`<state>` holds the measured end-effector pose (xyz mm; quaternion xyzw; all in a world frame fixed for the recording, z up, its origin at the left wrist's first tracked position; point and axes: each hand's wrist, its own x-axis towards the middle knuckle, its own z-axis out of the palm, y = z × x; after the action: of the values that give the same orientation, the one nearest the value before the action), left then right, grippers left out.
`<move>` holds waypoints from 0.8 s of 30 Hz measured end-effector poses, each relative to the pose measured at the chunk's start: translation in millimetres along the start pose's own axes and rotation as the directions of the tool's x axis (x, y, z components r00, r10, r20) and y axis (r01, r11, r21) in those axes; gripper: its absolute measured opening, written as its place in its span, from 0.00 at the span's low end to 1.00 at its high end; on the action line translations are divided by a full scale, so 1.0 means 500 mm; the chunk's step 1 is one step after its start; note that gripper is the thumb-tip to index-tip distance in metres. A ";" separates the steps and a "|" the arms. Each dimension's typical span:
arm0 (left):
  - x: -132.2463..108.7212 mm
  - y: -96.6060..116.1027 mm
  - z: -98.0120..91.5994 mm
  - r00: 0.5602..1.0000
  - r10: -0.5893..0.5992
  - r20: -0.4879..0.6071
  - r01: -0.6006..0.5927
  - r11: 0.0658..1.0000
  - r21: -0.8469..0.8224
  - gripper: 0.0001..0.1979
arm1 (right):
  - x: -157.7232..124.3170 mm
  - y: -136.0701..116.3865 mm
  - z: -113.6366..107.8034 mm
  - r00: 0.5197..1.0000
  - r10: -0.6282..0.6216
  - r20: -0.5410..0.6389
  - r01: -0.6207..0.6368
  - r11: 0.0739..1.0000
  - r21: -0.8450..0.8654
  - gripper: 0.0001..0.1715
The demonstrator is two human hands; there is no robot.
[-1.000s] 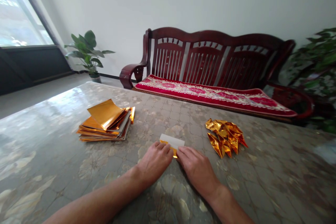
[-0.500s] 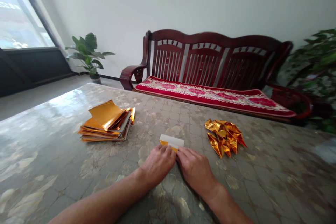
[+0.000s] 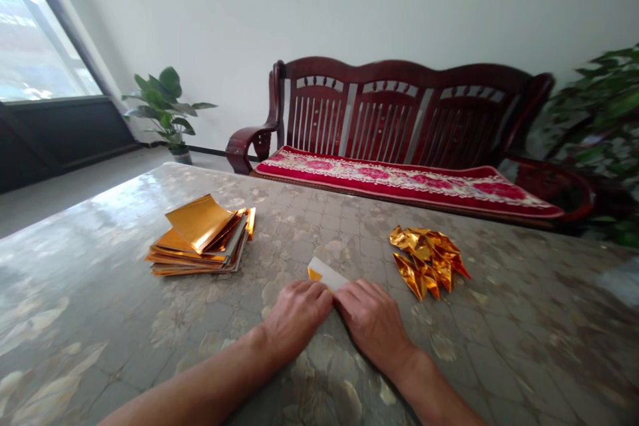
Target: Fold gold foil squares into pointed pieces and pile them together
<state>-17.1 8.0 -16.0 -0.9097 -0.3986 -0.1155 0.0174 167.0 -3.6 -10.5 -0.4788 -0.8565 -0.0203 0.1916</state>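
Note:
A small sheet of gold foil paper (image 3: 325,273), white on its upper face with a strip of gold showing at the left, lies partly folded on the table. My left hand (image 3: 300,309) is closed on its near left edge, fingers bent down against the tabletop. My right hand (image 3: 372,316) grips the near right end, its fingers curled together and meeting the left fingertips. Most of the paper's near edge is hidden under both hands.
On the patterned table (image 3: 279,233), a stack of gold foil sheets (image 3: 200,239) lies to the left. A heap of folded gold foil pieces (image 3: 429,259) is at the right. Behind stands a dark wooden bench (image 3: 384,120) with a red floral cushion (image 3: 399,180); a potted plant (image 3: 170,106) is at back left.
The paper has turned, its right end now lower and nearer me. My right hand has shifted so that it covers that end. The stack and the heap have not moved on the table.

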 end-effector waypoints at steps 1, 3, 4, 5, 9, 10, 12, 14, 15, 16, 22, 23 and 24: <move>-0.003 0.000 0.000 1.000 -0.012 0.001 0.012 1.000 -0.018 0.09 | -0.001 0.001 -0.001 1.000 0.018 -0.005 -0.017 0.999 0.044 0.09; -0.007 0.000 -0.003 0.999 -0.043 0.016 0.044 0.998 -0.053 0.09 | -0.002 0.005 -0.001 0.997 0.079 -0.010 -0.076 0.987 0.139 0.06; -0.009 0.000 -0.007 0.998 -0.063 0.023 0.065 0.996 -0.066 0.09 | -0.002 0.008 -0.001 0.993 0.114 -0.004 -0.111 0.977 0.184 0.05; -0.009 0.001 -0.011 0.996 -0.085 0.031 0.087 0.993 -0.076 0.09 | -0.003 0.011 -0.001 0.989 0.148 0.007 -0.145 0.964 0.222 0.04; -0.008 0.003 -0.023 0.986 -0.161 0.038 0.164 0.980 -0.110 0.10 | -0.006 0.016 0.000 0.970 0.237 0.046 -0.240 0.919 0.314 0.05; -0.008 0.003 -0.024 0.984 -0.177 0.034 0.180 0.976 -0.125 0.11 | -0.006 0.016 0.000 0.967 0.250 0.049 -0.252 0.912 0.324 0.05; -0.008 0.003 -0.025 0.979 -0.205 0.024 0.206 0.966 -0.158 0.11 | -0.006 0.014 0.000 0.961 0.270 0.053 -0.272 0.903 0.333 0.05; -0.009 0.003 -0.025 0.976 -0.218 0.021 0.218 0.959 -0.179 0.11 | -0.005 0.012 -0.001 0.958 0.281 0.061 -0.285 0.898 0.334 0.05; -0.010 0.003 -0.025 0.975 -0.221 0.024 0.222 0.958 -0.184 0.11 | -0.005 0.012 -0.001 0.956 0.284 0.066 -0.290 0.898 0.331 0.05; -0.010 0.003 -0.025 0.974 -0.224 0.028 0.225 0.957 -0.185 0.11 | -0.004 0.011 -0.002 0.955 0.287 0.070 -0.294 0.898 0.328 0.05; -0.004 0.002 -0.027 0.969 -0.245 0.020 0.245 0.952 -0.185 0.10 | -0.007 0.014 -0.003 0.944 0.321 0.079 -0.329 0.887 0.324 0.05; -0.003 0.002 -0.028 0.970 -0.241 0.016 0.239 0.952 -0.190 0.09 | -0.008 0.015 -0.003 0.942 0.327 0.078 -0.334 0.884 0.328 0.06; -0.002 0.002 -0.028 0.972 -0.237 0.013 0.235 0.952 -0.196 0.08 | -0.010 0.016 -0.003 0.940 0.331 0.080 -0.338 0.880 0.334 0.06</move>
<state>-19.9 4.9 -2.7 -0.8523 -0.4908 -0.1604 -0.0840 176.3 -3.4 -11.9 -0.5790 -0.7530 0.1672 0.2640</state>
